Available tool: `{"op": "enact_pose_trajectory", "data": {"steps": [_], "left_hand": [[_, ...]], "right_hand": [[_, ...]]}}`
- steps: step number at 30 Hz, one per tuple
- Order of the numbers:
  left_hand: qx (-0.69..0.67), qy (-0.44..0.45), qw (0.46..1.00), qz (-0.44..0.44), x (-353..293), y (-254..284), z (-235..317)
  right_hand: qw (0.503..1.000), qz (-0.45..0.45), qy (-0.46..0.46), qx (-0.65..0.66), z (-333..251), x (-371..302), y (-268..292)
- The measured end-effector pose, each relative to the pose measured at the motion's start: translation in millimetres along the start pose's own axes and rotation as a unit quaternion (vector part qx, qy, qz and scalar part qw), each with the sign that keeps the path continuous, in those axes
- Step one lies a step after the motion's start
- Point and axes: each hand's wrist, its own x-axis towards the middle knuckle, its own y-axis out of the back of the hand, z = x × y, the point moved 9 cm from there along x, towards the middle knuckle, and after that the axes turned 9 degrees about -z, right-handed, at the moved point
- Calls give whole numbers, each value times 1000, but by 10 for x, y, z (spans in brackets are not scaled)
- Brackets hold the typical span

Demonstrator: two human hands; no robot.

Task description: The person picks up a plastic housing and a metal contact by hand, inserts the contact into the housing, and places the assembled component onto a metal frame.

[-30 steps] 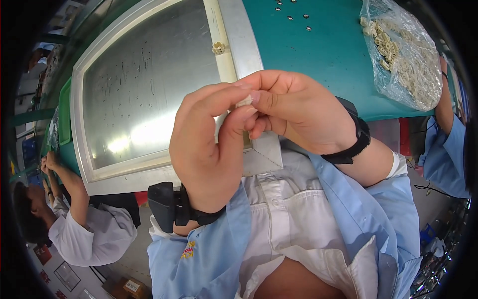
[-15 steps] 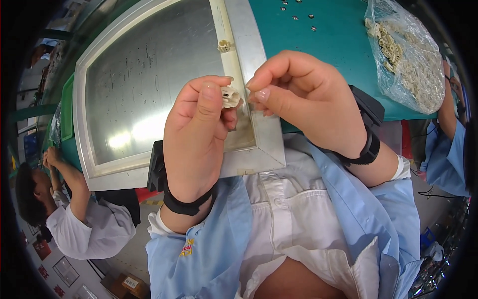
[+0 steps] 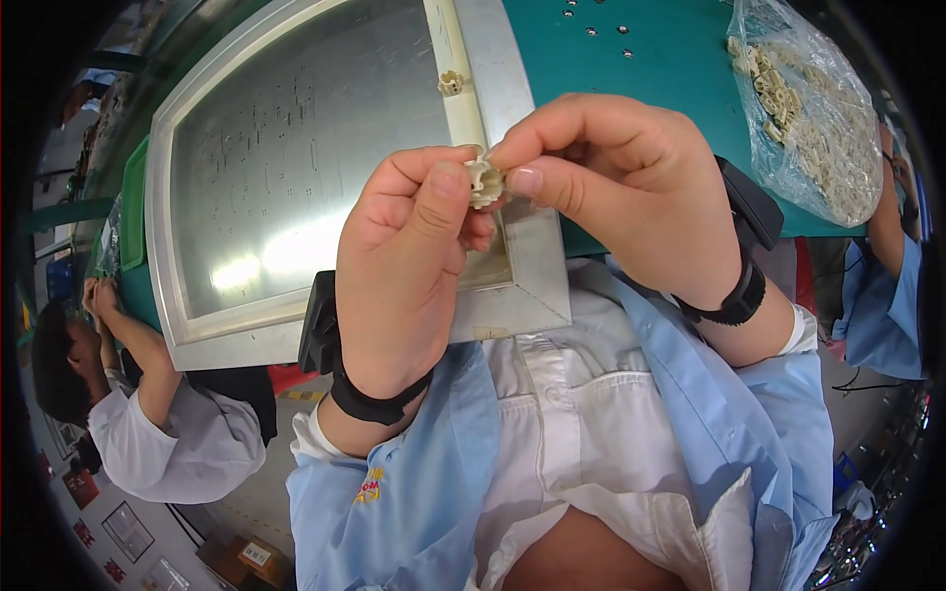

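Note:
My left hand (image 3: pixel 402 261) is closed around a small cream plastic part (image 3: pixel 484 183), ribbed and roughly cylindrical, held between thumb and fingers above the inner edge of a metal-framed screen (image 3: pixel 537 212). From the right, my right hand (image 3: pixel 631 187) meets it in a pinch, thumb and index fingertips against the part's right side. Whatever lies between those right fingertips is too small or too hidden to make out. A second cream plastic part (image 3: pixel 450 83) stands on the frame's pale inner border, beyond my hands.
A clear plastic bag (image 3: pixel 813 118) full of similar cream parts lies at the right on the green tabletop (image 3: pixel 670 108). Several small metal pieces (image 3: pixel 623 31) lie scattered at the far side. A green tray (image 3: pixel 134 202) is left of the frame. Co-workers (image 3: pixel 172 433) sit on both sides.
My right fingertips have come from a small gap to touching the plastic part. My left hand has shifted slightly right with the part, which has turned a little.

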Motion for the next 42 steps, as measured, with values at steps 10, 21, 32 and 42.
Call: {"op": "enact_pose_trajectory", "data": {"steps": [10, 21, 32, 42], "left_hand": [[38, 3, 999, 27, -18, 23, -18], [36, -22, 999, 12, -20, -34, 4], [-102, -28, 994, 36, -24, -60, 26], [-87, -34, 996, -1, 10, -78, 23]], "right_hand": [[988, -52, -45, -138, -10, 42, -35], [995, -81, -48, 42, 200, 102, -113], [905, 3, 268, -331, -367, -79, -184], [873, 39, 264, -409, -422, -5, -196]]}}
